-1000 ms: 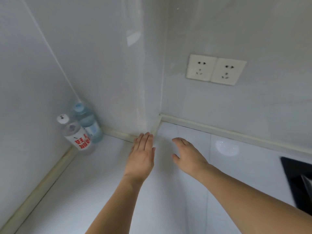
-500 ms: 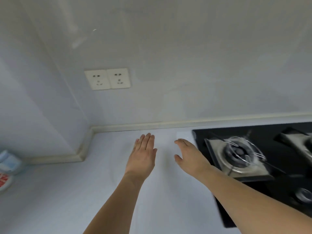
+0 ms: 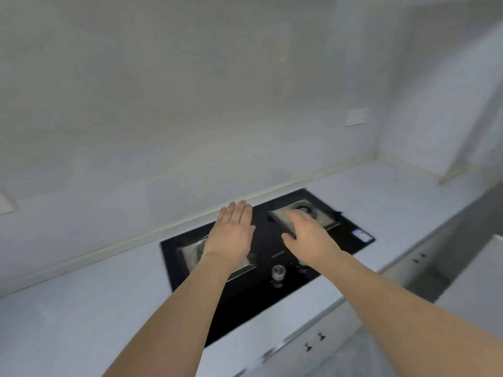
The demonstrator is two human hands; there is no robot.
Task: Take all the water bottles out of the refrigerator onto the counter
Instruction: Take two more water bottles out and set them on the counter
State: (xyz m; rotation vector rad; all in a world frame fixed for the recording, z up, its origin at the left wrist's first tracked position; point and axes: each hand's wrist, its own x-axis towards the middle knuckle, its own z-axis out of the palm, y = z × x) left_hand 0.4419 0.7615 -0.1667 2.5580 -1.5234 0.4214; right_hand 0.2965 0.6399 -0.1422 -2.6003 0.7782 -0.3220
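Black hob (image 3: 275, 257) now under left hand (image 3: 231, 235), right hand (image 3: 307, 238)

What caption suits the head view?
Both empty hands, left hand and right hand, held open above the black gas hob.

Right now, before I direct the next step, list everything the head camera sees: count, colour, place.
Countertop: one, white, along the wall.
Gas hob: one, black glass, set into the countertop.
Burners: two, steel, one partly hidden under each hand.
Knobs: two, silver, front of the hob.
Wall socket: one, white, wall at right.
Cabinet handles: dark, on white doors below.
Water bottles: none in view.
Left hand: open, empty, held out over the hob.
Right hand: open, empty, held out over the hob.
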